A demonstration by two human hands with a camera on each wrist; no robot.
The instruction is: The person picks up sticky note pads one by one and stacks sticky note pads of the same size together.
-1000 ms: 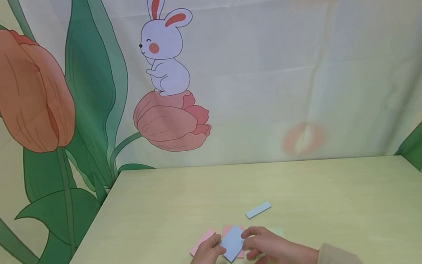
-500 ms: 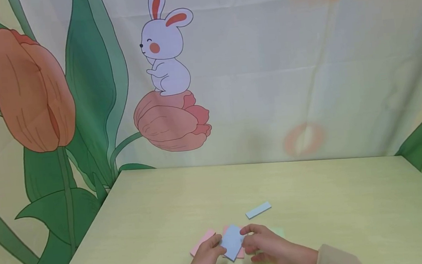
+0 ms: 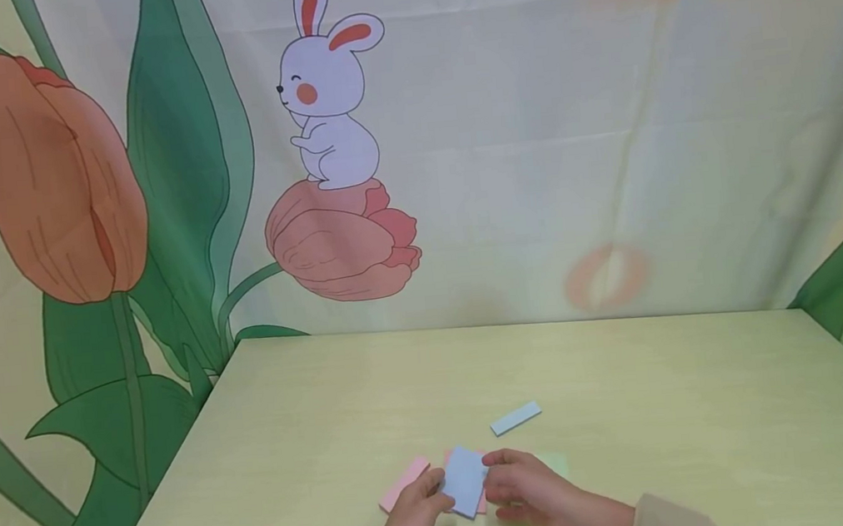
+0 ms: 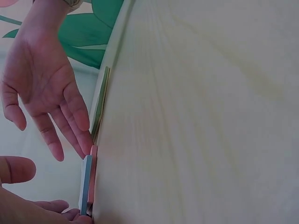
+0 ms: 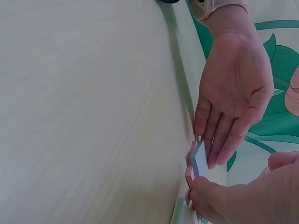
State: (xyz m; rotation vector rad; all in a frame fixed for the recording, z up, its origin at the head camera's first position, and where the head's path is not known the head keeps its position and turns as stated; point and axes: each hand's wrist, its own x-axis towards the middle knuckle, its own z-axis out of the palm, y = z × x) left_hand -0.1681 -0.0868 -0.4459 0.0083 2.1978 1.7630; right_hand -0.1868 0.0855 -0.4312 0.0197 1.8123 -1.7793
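Note:
A light blue flat tile (image 3: 464, 481) lies over a pink tile (image 3: 482, 503) in the head view, the pink showing at its edges. My left hand (image 3: 415, 506) is at the blue tile's left side, fingertips against its edge. On the opposite side, my right hand (image 3: 538, 493) has its fingertips right at the blue tile's edge. The right wrist view shows the left hand (image 5: 233, 88) with long, nearly straight fingers touching the tile. In the left wrist view the right hand (image 4: 46, 79) reaches down with extended fingers to the stacked tiles.
Another pink tile (image 3: 403, 483) lies left of the stack, partly behind the left hand. A pale green piece (image 3: 555, 462) shows behind the right hand. Farther back on the pale table (image 3: 315, 423) is a narrow light blue strip (image 3: 515, 418). A printed cloth (image 3: 485, 124) hangs behind.
The blue tile has turned counterclockwise over the pink one, its top corner shifting left and its lower corner right. The right fingers have drawn slightly closer together; the left hand has barely moved.

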